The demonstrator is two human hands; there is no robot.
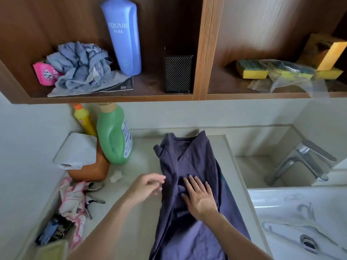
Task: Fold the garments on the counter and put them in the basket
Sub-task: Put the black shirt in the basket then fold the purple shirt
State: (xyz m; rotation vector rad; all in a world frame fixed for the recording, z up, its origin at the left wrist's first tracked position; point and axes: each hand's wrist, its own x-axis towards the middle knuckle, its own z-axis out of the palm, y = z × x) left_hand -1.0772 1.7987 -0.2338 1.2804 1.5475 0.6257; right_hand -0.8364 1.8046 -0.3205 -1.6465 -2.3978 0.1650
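Where the purple garment [189, 177] lies: right hand [199, 197] flat, left hand [148, 184] open beside.

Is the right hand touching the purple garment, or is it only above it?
Touching. In the head view the right hand lies flat, palm down, on the purple garment, with fingers spread against the cloth and no gap visible.
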